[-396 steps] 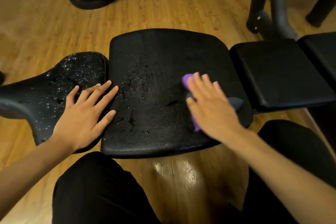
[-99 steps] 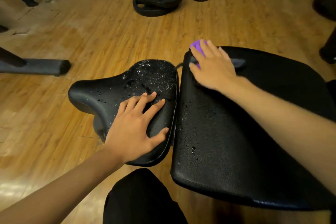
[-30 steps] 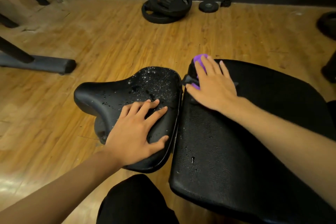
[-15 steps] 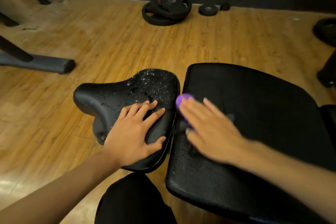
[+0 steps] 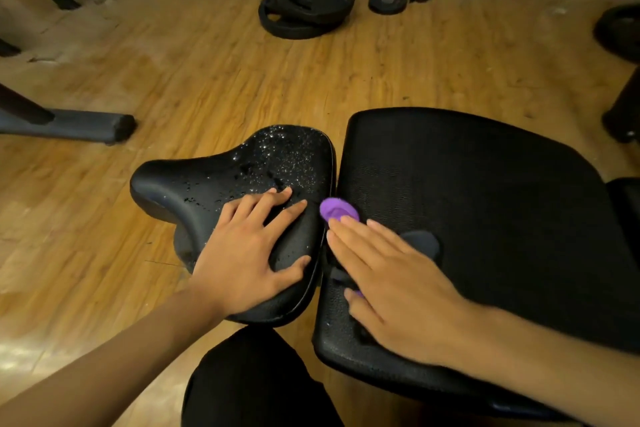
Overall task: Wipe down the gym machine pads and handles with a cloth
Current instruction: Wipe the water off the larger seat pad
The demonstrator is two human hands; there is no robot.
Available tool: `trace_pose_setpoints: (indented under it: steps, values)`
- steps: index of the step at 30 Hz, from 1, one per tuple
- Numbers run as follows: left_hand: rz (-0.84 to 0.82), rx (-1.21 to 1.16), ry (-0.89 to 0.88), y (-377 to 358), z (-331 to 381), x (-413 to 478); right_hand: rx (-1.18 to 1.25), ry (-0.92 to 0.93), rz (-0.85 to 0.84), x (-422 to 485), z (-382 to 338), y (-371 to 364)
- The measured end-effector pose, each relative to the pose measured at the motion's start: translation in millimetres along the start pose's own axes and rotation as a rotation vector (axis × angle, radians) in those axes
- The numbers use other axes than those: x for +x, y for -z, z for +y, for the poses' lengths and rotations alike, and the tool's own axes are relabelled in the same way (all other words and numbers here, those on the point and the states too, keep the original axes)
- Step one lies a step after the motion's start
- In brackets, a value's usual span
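1. I've got the right hand (image 5: 398, 288) flat on the cloth (image 5: 337, 210). The cloth lies on the big pad (image 5: 485, 201) at its left edge, just beside the gap to the saddle pad (image 5: 207, 187). A purple corner pokes out past the fingertips, and a grey flap shows on the far side.
2. As I read it, the step is wiping the big pad's left margin. To do it well, I want even palm pressure and the cloth spread under the whole hand, not bunched. The strokes should overlap and run right up to the seam, so no wet strip is left.
3. The droplets (image 5: 287, 156) bead thickly on the saddle pad's wide end. My guess is that this pad is not yet wiped.
4. On the right hand, the fingers are straight and close together, pressing down with nothing curled. The forearm comes in from the lower right.
5. The left hand (image 5: 249, 253) lies splayed on the saddle pad's near end. Its fingers are straight and its thumb points toward the gap, so it is bracing and gripping nothing.
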State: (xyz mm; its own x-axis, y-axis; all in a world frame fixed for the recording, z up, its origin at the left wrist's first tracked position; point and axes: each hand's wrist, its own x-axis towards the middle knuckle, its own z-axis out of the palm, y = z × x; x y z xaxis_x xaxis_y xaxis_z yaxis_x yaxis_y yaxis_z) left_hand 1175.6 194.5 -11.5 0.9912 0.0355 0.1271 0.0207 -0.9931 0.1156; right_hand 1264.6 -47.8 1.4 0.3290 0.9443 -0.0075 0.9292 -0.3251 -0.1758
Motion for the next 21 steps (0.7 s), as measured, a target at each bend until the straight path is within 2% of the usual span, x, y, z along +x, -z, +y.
trace_pose_setpoints:
  steps: [2, 3, 6, 8, 10, 12, 14, 16, 18, 21]
  values:
    - [0.01, 0.008, -0.001, -1.3, -0.2, -0.3, -0.085, 0.028, -0.013, 11.2, 17.9, 3.9]
    - [0.017, 0.007, -0.005, -1.4, -0.3, -0.5, -0.126, -0.017, -0.004, 31.9, 36.5, 8.6]
    - [0.023, 0.006, -0.004, -0.6, -0.5, -0.7, -0.124, -0.297, -0.005, 103.4, 102.7, 29.9]
    - [0.013, 0.013, 0.004, 0.2, 0.2, -0.2, -0.118, -0.415, 0.007, 124.9, 113.9, 26.7]
    - [0.004, 0.016, 0.005, 0.0, 0.3, 1.4, -0.059, -0.362, 0.069, 110.1, 81.8, 11.8]
    - [0.006, 0.023, -0.001, 0.8, 0.7, 1.5, 0.015, -0.216, 0.098, 61.3, 22.4, 0.2]
    - [0.009, 0.031, -0.006, 1.2, 0.4, 1.2, 0.05, -0.093, 0.09, 4.3, -34.6, -6.5]
    - [0.008, 0.039, -0.008, 1.1, -0.2, 0.3, 0.092, -0.047, 0.027, -20.5, -47.1, -5.0]
    - [0.01, 0.039, -0.013, 0.8, -0.4, 0.2, 0.054, -0.096, 0.012, 1.7, -22.6, 0.3]
    - [0.022, 0.042, -0.021, 1.3, -0.8, 0.1, -0.036, -0.337, -0.004, 64.3, 31.4, 11.5]
